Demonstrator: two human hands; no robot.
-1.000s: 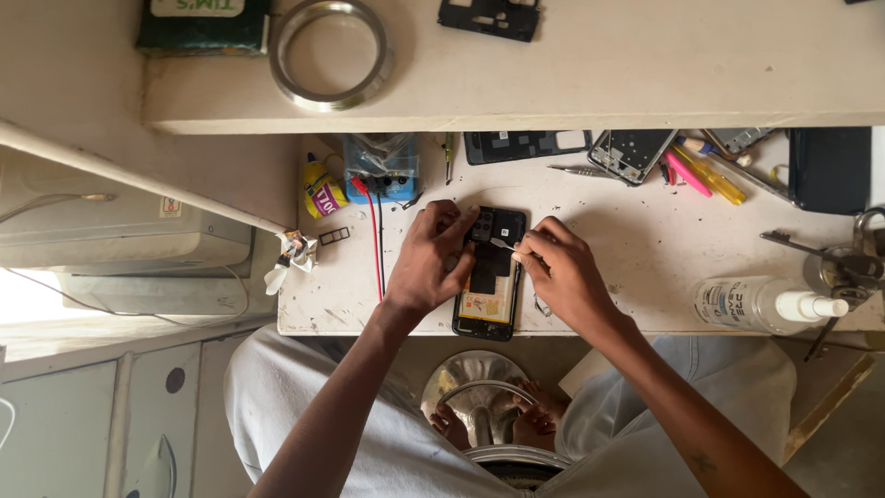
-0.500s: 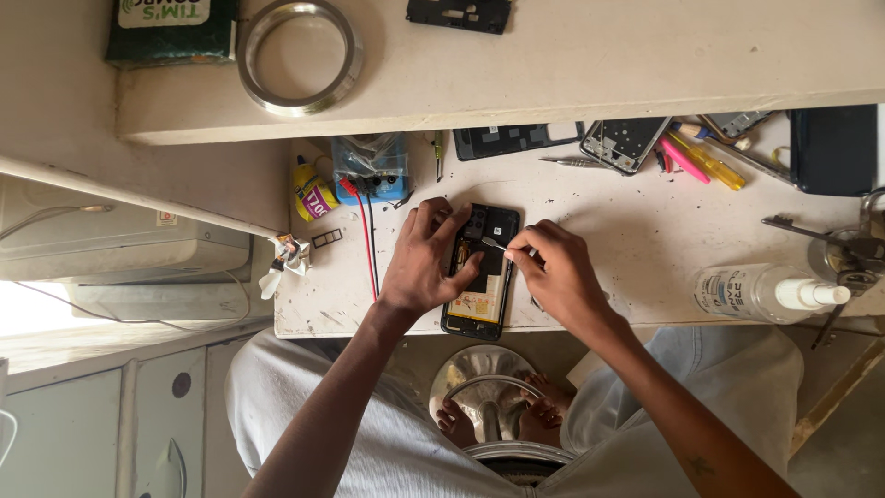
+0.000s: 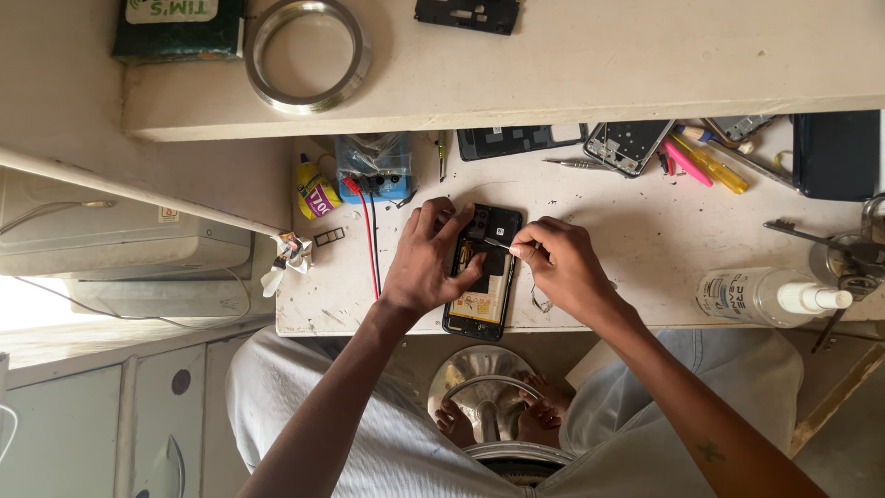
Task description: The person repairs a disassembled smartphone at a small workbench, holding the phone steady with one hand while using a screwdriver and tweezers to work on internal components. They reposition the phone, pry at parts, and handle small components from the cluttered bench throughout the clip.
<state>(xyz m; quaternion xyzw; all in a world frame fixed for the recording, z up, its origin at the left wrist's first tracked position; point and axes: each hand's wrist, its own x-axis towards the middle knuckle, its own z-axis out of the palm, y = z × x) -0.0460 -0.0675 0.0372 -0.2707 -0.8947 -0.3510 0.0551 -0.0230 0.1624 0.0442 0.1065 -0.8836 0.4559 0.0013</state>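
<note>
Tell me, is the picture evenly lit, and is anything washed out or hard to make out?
Head view: even daylight on the white worktable, with the left hand, right hand and opened phone sharp. The lower-left edge by the cabinet is blown out to white. The thin tool at the right fingertips is too small to identify.

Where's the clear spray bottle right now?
In the head view, the clear spray bottle lies on its side at the worktable's near right edge, right of the right hand, below a metal tool.

A scuffed white workbench (image 3: 645, 249) carries an opened phone (image 3: 484, 277), spray bottle (image 3: 765, 297), screwdrivers (image 3: 705, 161) and glue bottle (image 3: 316, 192).
</note>
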